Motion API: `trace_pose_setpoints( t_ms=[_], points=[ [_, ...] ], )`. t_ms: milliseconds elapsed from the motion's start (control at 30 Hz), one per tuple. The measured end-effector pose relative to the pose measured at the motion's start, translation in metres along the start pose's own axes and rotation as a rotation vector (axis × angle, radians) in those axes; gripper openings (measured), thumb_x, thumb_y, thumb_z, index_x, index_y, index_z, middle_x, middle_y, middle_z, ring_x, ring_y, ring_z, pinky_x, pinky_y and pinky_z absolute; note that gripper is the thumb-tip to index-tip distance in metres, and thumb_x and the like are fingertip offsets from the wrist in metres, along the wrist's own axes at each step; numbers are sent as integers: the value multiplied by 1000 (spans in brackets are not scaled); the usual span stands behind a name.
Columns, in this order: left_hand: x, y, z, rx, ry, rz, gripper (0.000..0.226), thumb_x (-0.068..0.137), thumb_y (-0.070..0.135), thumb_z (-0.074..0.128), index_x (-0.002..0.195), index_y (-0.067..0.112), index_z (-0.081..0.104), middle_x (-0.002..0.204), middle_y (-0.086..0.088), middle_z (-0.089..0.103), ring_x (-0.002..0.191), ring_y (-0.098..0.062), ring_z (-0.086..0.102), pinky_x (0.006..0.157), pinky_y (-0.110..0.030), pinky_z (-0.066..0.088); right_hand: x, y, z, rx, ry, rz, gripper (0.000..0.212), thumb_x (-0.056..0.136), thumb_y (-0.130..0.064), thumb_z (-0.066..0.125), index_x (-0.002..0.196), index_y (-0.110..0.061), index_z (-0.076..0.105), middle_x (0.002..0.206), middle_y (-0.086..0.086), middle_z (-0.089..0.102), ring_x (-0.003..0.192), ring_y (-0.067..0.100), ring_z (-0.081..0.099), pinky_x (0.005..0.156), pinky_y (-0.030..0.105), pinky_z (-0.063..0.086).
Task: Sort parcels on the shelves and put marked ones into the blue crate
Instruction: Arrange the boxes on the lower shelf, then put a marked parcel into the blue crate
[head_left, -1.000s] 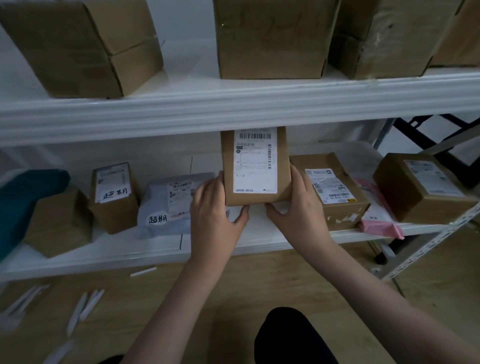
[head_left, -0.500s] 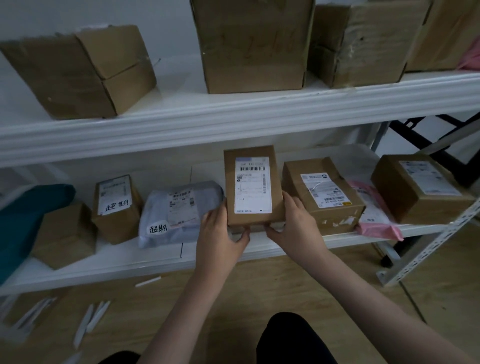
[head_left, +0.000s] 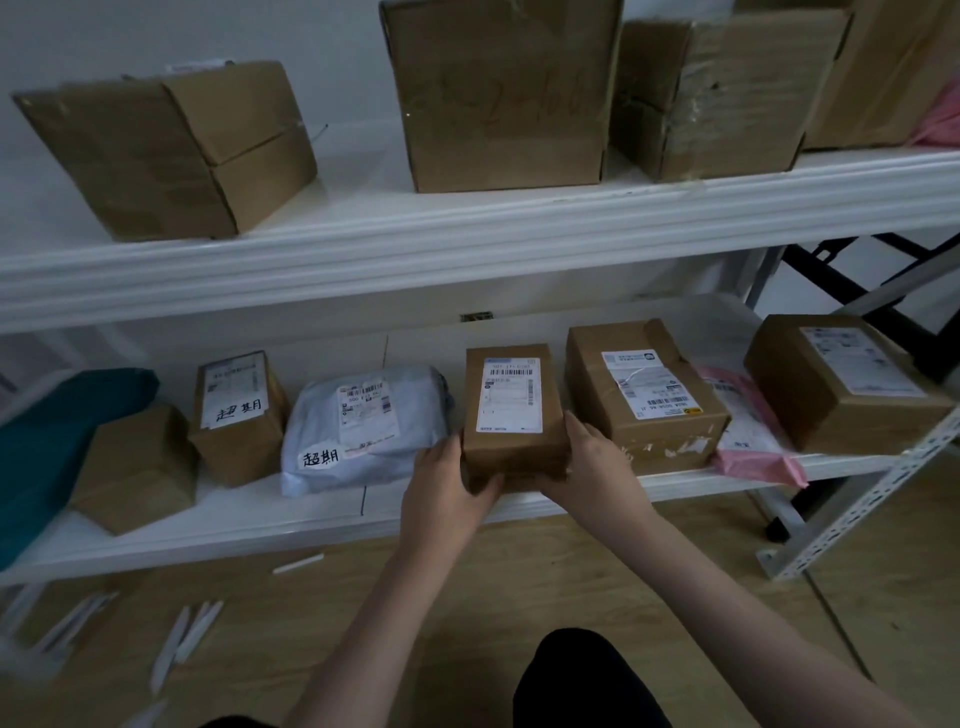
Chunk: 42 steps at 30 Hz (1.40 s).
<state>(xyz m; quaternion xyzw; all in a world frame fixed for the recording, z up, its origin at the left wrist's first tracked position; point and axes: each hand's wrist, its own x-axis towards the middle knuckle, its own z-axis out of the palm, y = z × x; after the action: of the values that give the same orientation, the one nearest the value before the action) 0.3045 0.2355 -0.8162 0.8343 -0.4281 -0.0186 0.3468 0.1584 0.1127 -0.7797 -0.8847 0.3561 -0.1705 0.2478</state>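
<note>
small brown box (head_left: 511, 410) now lowered flat onto lower shelf (head_left: 322, 512), between grey bag (head_left: 363, 426) and taped box (head_left: 644, 395). left hand (head_left: 447, 493) and right hand (head_left: 592, 467) both clamp it. no handwritten mark visible: probably stays.

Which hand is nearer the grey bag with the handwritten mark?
Left. The left hand sits just right of the grey bag; the right hand is beyond the held box.

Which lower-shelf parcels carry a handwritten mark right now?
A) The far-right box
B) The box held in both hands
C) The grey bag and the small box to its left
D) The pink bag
C: the grey bag and the small box to its left each show handwritten characters, while the held box bears only a printed label.
</note>
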Motion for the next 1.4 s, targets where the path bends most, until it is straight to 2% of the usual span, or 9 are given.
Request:
trace_pose_setpoints(
  t_ms=[100,267,400,667,900,1067,1233,1333,1400],
  points=[
    [0,7,1,7,3,22,58,88,42,73,139,28,49,126,7,59,120,-14,54,91,-28,51,-17,-1,-1,-38,102,0,81,83,-32,75,150,-16,34,137,2,48,116,22,58,91,33,50],
    [-13,1,-34,77,99,35,70,91,42,71,150,19,41,143,1,51,129,-17,49,98,-35,51,-43,-12,10,-12,227,-28,41,83,-38,72,119,-26,56,104,-14,53,77,7,55,55,20,41],
    [-23,-37,-82,144,159,-75,61,89,42,72,142,19,52,137,-2,58,124,-22,53,89,-39,52,-41,-38,38,21,114,-167,38,86,-41,69,120,-28,60,108,-15,57,89,6,60,65,19,45],
    [-26,-107,-120,186,-25,-281,80,86,53,73,151,19,42,144,-6,54,131,-25,51,96,-41,49,-24,-102,107,38,27,-205,83,85,-40,69,152,-22,24,154,-1,25,143,19,24,114,30,34],
    [6,-122,-140,252,-122,-309,84,83,69,66,149,26,36,132,6,61,116,-16,62,80,-28,50,20,-117,124,54,77,-114,98,75,-42,80,153,-16,26,140,5,37,130,27,38,104,37,43],
    [12,-133,-166,9,-351,-310,103,83,59,74,160,23,15,150,8,50,135,-15,51,97,-26,46,55,-142,103,-87,2,-65,116,70,-67,70,156,-10,17,145,17,37,132,37,34,108,43,35],
    [25,-153,-154,-113,-314,-205,88,70,69,77,145,38,41,134,20,60,122,-6,60,96,-33,54,90,-131,103,-121,-166,-14,148,59,-86,66,156,-7,-13,164,21,-2,151,40,-3,121,49,7],
    [30,-155,-134,-195,-250,-169,69,70,60,81,132,46,54,128,22,64,117,-2,60,99,-37,53,99,-124,110,-59,-242,-2,155,58,-74,78,151,2,-21,163,24,2,150,40,14,116,44,25],
    [28,-154,-122,-251,-204,-205,78,63,77,78,131,46,57,124,25,66,116,0,61,98,-37,55,100,-120,118,-3,-294,5,167,46,-82,77,150,5,-21,161,23,18,145,37,30,115,42,33]
  ],
)
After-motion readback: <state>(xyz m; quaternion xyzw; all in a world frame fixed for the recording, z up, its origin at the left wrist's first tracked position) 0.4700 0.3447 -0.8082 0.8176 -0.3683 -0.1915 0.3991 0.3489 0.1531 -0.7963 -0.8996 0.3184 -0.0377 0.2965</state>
